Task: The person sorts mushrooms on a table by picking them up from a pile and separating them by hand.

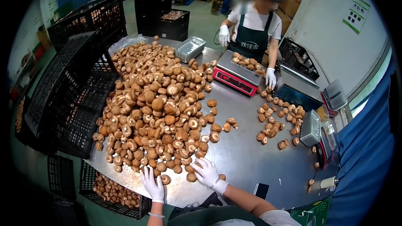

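Observation:
A large heap of brown mushrooms [155, 104] covers the left part of the metal table [234, 167]. My left hand [153, 185], in a white glove, lies at the heap's near edge with its fingers spread, beside a loose mushroom [165, 179]. To the right of it, my right hand [206, 173], also gloved, rests with fingers apart against the mushrooms at the near right edge of the heap. One mushroom [191, 177] sits just left of that palm. Neither hand is closed around anything.
Across the table a co-worker's gloved hand [271, 78] touches mushrooms beside a red scale [234, 79]. Clear plastic trays [189, 49] stand behind the heap, others [310, 129] at right. Black crates [71, 96] border the left; a phone [261, 190] lies near the front edge.

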A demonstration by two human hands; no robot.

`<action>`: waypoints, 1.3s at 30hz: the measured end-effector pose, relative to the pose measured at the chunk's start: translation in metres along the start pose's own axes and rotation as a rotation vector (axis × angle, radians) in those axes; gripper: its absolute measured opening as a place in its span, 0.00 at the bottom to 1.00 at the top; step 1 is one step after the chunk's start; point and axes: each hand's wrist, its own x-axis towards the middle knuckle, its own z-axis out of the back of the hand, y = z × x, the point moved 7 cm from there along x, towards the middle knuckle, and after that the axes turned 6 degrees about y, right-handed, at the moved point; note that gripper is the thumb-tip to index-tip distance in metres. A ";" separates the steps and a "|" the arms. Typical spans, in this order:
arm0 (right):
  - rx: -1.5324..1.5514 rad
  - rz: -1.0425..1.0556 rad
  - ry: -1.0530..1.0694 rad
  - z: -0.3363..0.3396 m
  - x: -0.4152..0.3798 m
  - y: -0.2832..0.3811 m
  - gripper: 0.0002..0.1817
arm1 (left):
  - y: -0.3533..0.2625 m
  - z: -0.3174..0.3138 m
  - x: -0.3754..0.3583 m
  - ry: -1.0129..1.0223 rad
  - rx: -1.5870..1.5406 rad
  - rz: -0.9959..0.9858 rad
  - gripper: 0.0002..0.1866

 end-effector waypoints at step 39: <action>-0.048 0.027 -0.005 -0.017 -0.006 -0.012 0.31 | 0.002 -0.008 0.000 -0.088 0.158 -0.090 0.26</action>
